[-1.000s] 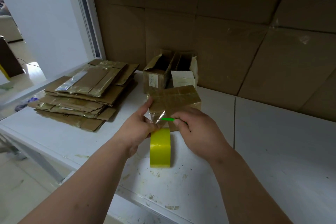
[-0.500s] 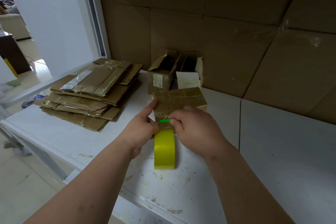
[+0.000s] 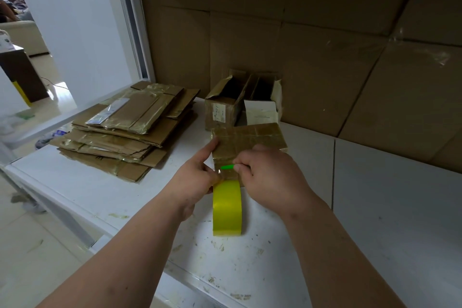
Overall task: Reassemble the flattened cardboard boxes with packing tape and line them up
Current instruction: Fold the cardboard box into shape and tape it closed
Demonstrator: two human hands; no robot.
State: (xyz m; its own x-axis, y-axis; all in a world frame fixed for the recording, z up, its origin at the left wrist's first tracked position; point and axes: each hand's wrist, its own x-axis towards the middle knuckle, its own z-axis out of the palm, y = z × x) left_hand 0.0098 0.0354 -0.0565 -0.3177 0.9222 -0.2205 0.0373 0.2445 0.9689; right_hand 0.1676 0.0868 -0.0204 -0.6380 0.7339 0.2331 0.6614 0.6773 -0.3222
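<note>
A small closed cardboard box (image 3: pixel 250 140) sits mid-table, its top flaps covered in old tape. In front of it a yellow packing tape roll (image 3: pixel 227 207) stands on edge. My left hand (image 3: pixel 197 175) pinches the clear tape strip near the roll, index finger stretched out onto the box's left corner. My right hand (image 3: pixel 270 177) grips a thin green tool (image 3: pixel 227 167) held against the tape at the box's near face. Two open assembled boxes (image 3: pixel 240 105) stand side by side behind it. A stack of flattened boxes (image 3: pixel 130 130) lies to the left.
The white table (image 3: pixel 387 220) has stained patches near its front edge, with bare surface to the right. Large cardboard sheets (image 3: pixel 325 70) line the back wall under a white shelf. A white window frame (image 3: pixel 130 22) rises at the left; the floor drops away beyond the table's left edge.
The stretch of tape between roll and box has shortened, and my right hand with the green tool has moved closer to the box face. The roll stays upright in front.
</note>
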